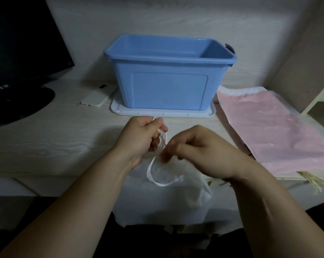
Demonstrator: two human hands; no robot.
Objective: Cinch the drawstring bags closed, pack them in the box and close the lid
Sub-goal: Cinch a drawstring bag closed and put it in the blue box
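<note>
- The white drawstring bag (176, 198) lay in front of the blue box (166, 86), draped over the near edge of the counter (55, 142), with its gathered mouth up between both hands.
- Its white cord (153, 175) rose from the mouth into the left hand (144, 135), and a loose loop drooped onto the bag.
- The left hand, just in front of the box, had its grip clamped on the cord, fingers curled round it.
- The right hand (200, 151), beside it and nearer the person, had its grip pinched together on the bag's mouth where the cord came out. The fingertips were blurred.
- The box stood open on its white lid (163, 113).
- A pink bag (280, 131) lay flat to the right of the box.
- A phone (97, 97) lay just left of the box, and a monitor (17, 43) stood farther left.
</note>
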